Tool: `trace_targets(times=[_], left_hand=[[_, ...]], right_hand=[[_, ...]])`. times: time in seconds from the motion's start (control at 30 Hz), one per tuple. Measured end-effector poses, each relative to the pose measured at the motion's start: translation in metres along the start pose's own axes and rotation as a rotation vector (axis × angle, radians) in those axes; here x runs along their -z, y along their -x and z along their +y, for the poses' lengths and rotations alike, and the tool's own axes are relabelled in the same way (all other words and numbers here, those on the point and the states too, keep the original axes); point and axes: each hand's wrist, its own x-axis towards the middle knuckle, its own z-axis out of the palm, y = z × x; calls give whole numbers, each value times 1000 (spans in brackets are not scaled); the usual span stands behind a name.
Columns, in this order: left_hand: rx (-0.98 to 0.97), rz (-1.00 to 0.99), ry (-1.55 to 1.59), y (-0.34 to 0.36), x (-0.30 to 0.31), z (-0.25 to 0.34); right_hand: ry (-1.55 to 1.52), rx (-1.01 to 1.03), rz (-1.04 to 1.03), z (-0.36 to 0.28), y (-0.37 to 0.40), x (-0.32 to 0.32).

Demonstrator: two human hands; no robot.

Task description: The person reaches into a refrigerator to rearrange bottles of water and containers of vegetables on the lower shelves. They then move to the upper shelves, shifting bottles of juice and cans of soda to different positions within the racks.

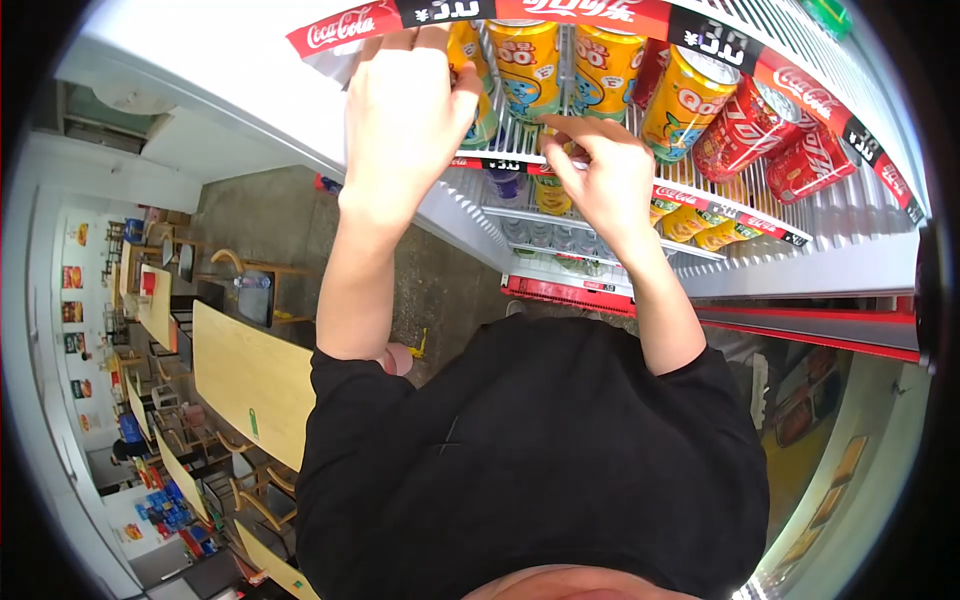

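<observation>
My left hand (405, 120) reaches up to the left end of a fridge shelf, closed around a yellow Qoo can (464, 48) that is partly covered by the hand. Its thumb lies along the can, while the fingertips go out of sight by the red label strip above. My right hand (608, 170) is at the front edge of the same shelf (530, 158), thumb and index finger apart, with nothing visible between them. The index fingertip is right below another Qoo can (527, 70). More Qoo cans (688, 100) stand to its right.
Red Coca-Cola cans (745, 128) fill the right part of the shelf. Lower shelves hold yellow bottles (690, 222) and clear bottles (560, 236). The fridge's white side wall (240, 100) is at my left. Beyond it are wooden tables (250, 370) and chairs (255, 297).
</observation>
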Motion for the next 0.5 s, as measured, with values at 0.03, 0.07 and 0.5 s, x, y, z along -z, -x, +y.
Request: trace_targets(times=[0.03,0.07,0.5], left_hand=[[-71,65,-40,-1,-2,-1],[-36,6,-34,-3,-1,2],[56,-564,-101,-43,-12,-1]], right_hand=[[0,1,4,0,0,0],[5,6,4,0,0,1],[42,52,6,4,1,1]])
